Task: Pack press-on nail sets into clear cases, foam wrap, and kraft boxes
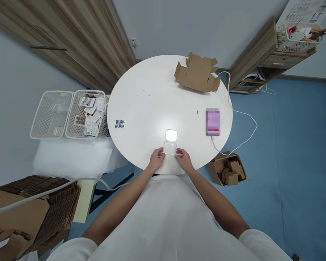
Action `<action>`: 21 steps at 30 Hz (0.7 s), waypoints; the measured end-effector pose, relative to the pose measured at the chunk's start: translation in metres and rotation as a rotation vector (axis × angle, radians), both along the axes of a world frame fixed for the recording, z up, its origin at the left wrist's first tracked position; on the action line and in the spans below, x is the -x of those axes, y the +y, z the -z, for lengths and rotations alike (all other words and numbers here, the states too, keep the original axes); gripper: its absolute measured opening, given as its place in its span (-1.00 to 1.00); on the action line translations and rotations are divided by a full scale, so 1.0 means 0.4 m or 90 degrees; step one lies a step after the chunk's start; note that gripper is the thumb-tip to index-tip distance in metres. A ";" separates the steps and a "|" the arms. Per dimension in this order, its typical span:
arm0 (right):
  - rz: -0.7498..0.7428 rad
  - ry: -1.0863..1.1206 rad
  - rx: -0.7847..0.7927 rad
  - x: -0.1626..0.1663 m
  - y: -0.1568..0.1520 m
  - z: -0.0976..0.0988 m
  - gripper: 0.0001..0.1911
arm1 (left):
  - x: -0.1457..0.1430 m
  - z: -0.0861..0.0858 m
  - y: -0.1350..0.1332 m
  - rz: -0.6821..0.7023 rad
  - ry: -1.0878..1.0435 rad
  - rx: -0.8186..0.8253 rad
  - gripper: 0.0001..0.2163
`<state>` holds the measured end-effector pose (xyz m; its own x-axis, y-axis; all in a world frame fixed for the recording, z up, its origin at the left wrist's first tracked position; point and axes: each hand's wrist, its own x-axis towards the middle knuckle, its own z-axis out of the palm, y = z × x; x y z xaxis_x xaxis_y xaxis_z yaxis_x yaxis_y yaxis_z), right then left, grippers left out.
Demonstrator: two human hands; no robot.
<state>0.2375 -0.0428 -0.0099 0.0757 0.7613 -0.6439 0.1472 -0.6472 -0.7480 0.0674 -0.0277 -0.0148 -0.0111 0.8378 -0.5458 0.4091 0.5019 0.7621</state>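
**White table [149,94], clear case [170,148] between two hands**

The blue floor [296,145] runs off to the right of where the person stands. Near the table's close edge sits the case, its lid [171,135] folded back and bright with glare. The left hand [157,160] has its fingertips closed on one side; the right hand [183,159] seems to pinch the other near its close corner. It looks like thin plastic: light, stiff, probably slick, perhaps brittle at the hinge. I'd hold the base by its side walls.

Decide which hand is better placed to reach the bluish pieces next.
Probably the left hand: it and the right hand flank the clear case, but the bluish pieces lie farther left.
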 end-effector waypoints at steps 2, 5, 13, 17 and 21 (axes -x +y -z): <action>0.008 0.001 0.003 0.000 0.010 0.003 -0.56 | -0.008 0.002 0.005 0.006 0.005 -0.019 -0.66; 0.008 -0.005 -0.005 -0.002 0.026 0.007 -0.54 | -0.016 0.003 0.016 0.007 0.015 -0.036 -0.66; -0.034 -0.012 -0.018 -0.011 0.041 0.010 -0.51 | -0.022 0.008 0.020 -0.021 0.019 -0.028 -0.65; -0.053 -0.010 -0.014 -0.015 0.044 0.009 -0.51 | -0.027 0.014 0.020 -0.045 0.023 -0.022 -0.64; -0.049 0.003 -0.014 -0.025 0.041 0.012 -0.54 | -0.027 0.019 0.013 -0.076 0.026 -0.022 -0.62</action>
